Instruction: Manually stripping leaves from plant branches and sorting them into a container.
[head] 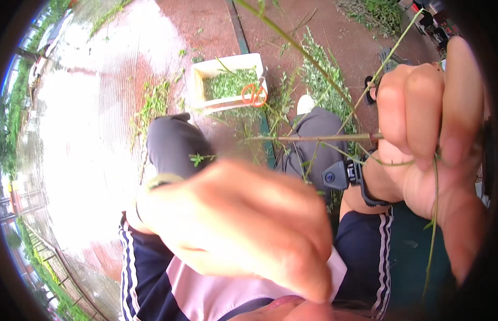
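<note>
At the right, my right hand (423, 124) has its fingers curled around a thin plant stem (333, 137) with side shoots. The bare main stem points left across my knees, and thinner shoots fan upward and hang below the hand. My left hand (241, 224), blurred, is in the middle, below and left of the stem, its back to the camera; its fingertips are hidden, so what it holds cannot be told. Beyond my knees stands a white foam box (228, 105) with cut green leaves (233, 84) in it. Scissors with orange handles (255, 95) rest at its right edge.
Leafy cuttings (325, 76) lie on the reddish floor right of the box, with more stems (150, 106) to its left. A heap of greenery (379, 16) lies at the upper right. Near the right edge, part of another person's dark sandal (368, 90) shows.
</note>
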The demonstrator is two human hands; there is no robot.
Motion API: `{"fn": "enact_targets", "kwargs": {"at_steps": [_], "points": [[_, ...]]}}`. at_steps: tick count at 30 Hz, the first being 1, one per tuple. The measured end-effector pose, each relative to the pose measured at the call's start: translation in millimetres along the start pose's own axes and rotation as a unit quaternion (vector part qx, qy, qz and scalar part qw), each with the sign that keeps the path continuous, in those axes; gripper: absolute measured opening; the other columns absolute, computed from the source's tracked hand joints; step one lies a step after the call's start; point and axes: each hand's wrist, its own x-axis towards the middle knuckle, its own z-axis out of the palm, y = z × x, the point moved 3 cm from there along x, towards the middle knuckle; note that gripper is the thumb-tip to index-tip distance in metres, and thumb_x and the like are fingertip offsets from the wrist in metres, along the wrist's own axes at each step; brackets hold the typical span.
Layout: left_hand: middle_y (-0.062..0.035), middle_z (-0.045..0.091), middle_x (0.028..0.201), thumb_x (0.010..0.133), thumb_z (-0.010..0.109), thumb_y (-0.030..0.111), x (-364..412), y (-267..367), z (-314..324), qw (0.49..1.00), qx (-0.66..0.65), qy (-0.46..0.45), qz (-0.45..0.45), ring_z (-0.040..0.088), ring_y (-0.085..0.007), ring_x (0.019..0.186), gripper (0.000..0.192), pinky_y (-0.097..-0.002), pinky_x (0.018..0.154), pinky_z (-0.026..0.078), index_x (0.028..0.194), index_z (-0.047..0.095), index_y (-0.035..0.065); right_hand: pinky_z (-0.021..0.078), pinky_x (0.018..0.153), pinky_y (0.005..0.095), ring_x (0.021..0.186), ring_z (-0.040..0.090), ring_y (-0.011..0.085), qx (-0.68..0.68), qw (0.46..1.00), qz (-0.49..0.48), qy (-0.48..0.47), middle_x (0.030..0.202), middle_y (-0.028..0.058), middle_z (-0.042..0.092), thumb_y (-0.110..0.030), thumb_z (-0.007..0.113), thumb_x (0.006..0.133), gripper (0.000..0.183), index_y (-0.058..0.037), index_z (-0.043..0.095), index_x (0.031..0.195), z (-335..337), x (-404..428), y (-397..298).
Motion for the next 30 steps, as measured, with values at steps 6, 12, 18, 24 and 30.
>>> {"fn": "enact_targets", "kwargs": {"at_steps": [6, 12, 18, 24, 30], "points": [[-0.0121, 0.062, 0.077, 0.083, 0.062, 0.003, 9.6, -3.0, 25.5, 0.964, -0.252, 0.006, 0.082, 0.054, -0.0215, 0.063, 0.009, -0.0320, 0.057, 0.045, 0.085, 0.067, 0.0100, 0.0364, 0.057, 0.0264, 0.053, 0.040, 0.0082, -0.049, 0.999, -0.010, 0.002, 0.066, -0.0030, 0.044, -0.012, 0.067, 0.080, 0.053, -0.0070, 0.042, 0.127, 10.8, 3.9, -23.0], [-0.0084, 0.060, 0.083, 0.084, 0.062, 0.009, 6.9, 4.1, 29.0, 0.977, -0.168, 0.003, 0.131, 0.051, -0.0178, 0.067, 0.007, -0.0296, 0.059, 0.041, 0.088, 0.067, 0.0116, 0.0351, 0.055, 0.0257, 0.052, 0.040, 0.0078, -0.053, 0.999, -0.002, 0.000, 0.065, -0.0030, 0.045, -0.011, 0.069, 0.079, 0.056, -0.0066, 0.041, 0.127, 11.5, 5.8, -21.6], [-0.0088, 0.059, 0.086, 0.085, 0.060, 0.010, 0.5, 19.4, 21.2, 0.985, -0.113, 0.005, 0.131, 0.050, -0.0184, 0.071, 0.008, -0.0304, 0.062, 0.041, 0.090, 0.066, 0.0113, 0.0338, 0.053, 0.0250, 0.050, 0.039, 0.0073, -0.081, 0.997, -0.001, 0.010, 0.065, -0.0031, 0.045, -0.011, 0.070, 0.077, 0.058, -0.0061, 0.041, 0.127, 8.7, 8.9, -28.3], [-0.0091, 0.058, 0.090, 0.086, 0.059, 0.011, -1.4, 29.0, 12.6, 0.988, -0.091, -0.003, 0.126, 0.050, -0.0189, 0.075, 0.010, -0.0312, 0.065, 0.041, 0.092, 0.066, 0.0109, 0.0325, 0.050, 0.0243, 0.048, 0.038, 0.0069, -0.129, 0.991, 0.004, 0.022, 0.064, -0.0032, 0.045, -0.010, 0.071, 0.076, 0.060, -0.0057, 0.040, 0.127, 14.1, 7.9, -49.9], [-0.0095, 0.057, 0.093, 0.086, 0.057, 0.012, 1.7, 41.4, 2.1, 0.990, -0.091, -0.010, 0.106, 0.050, -0.0194, 0.080, 0.011, -0.0320, 0.068, 0.040, 0.094, 0.065, 0.0106, 0.0312, 0.048, 0.0236, 0.047, 0.037, 0.0065, -0.166, 0.985, -0.009, 0.043, 0.063, -0.0033, 0.045, -0.009, 0.073, 0.074, 0.063, -0.0053, 0.040, 0.127, 14.4, 15.9, -63.8]]}}
